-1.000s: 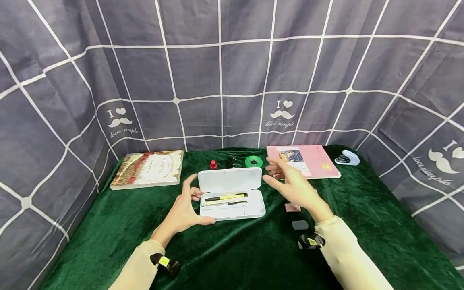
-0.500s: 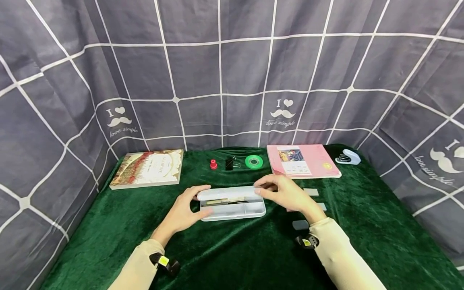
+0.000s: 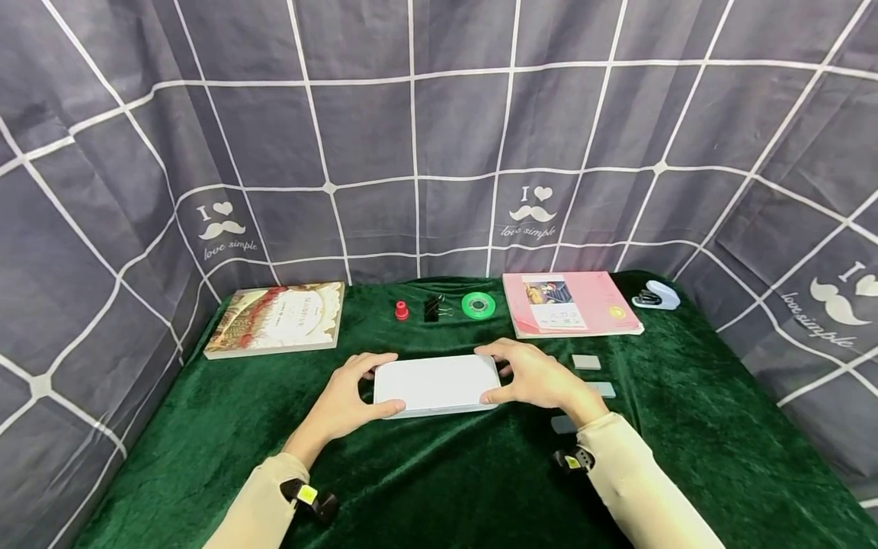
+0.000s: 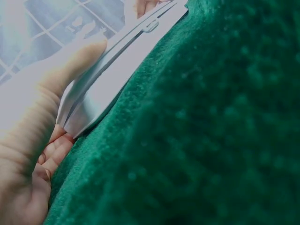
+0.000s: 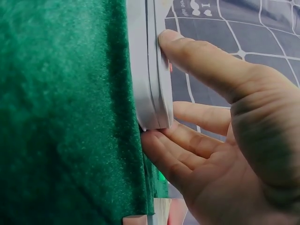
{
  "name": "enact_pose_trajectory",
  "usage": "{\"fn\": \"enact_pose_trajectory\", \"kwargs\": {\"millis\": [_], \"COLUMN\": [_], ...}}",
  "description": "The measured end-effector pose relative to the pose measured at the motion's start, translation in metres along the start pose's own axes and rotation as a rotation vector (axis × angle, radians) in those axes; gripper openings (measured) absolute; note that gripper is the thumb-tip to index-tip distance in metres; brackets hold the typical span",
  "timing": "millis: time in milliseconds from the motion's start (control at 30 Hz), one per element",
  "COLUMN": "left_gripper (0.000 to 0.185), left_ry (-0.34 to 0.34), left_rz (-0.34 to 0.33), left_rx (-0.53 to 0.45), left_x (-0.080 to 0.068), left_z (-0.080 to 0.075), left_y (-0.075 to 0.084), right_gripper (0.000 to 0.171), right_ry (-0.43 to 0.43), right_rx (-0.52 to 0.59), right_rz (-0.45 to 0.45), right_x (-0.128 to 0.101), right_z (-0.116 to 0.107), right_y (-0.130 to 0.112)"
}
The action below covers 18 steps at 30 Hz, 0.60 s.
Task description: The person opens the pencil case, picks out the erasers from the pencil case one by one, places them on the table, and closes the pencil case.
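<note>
A white pencil case lies closed on the green velvet cloth in the middle of the head view. My left hand grips its left end, thumb along the front edge and fingers over the far corner. My right hand grips the right end the same way. The left wrist view shows the case with the thumb lying on the lid. The right wrist view shows the case's end pinched between the thumb on top and the fingers at its side. The pens inside are hidden.
A patterned book lies back left, a pink notebook back right. Between them stand a red cap, a black binder clip and a green tape roll. A stapler sits far right. Three grey erasers lie by my right wrist.
The case's lid came down from upright to fully closed, hiding the pens. My right hand moved onto the case's right end; my left hand stayed at the left end.
</note>
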<state>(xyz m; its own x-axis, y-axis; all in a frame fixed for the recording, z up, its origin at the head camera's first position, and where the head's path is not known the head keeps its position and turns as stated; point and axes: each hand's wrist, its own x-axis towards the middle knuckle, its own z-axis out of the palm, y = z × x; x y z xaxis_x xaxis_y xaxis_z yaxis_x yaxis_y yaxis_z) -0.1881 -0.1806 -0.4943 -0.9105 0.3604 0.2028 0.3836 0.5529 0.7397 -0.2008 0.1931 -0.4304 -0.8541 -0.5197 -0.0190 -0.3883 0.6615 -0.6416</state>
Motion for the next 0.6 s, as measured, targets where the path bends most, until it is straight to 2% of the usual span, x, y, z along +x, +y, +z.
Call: {"fn": "enact_pose_trajectory", "kwargs": {"millis": [333,600], "left_gripper": [0.08,0.079], "left_ry": [0.007,0.015], "left_rz": [-0.007,0.012], "left_rx": [0.016,0.016], "left_x": [-0.0046,-0.0078], "left_z": [0.0,0.0005], "left_y": [-0.004,-0.0063], "right_gripper": [0.08,0.079], "right_ry": [-0.012,-0.029], "right_rx": [-0.042,-0.039], "right_rz": [-0.041,-0.027], "right_x": [0.0024,0.0002], "right_z": [0.0054,0.0084], "right_y": [-0.0011,-0.0026]}}
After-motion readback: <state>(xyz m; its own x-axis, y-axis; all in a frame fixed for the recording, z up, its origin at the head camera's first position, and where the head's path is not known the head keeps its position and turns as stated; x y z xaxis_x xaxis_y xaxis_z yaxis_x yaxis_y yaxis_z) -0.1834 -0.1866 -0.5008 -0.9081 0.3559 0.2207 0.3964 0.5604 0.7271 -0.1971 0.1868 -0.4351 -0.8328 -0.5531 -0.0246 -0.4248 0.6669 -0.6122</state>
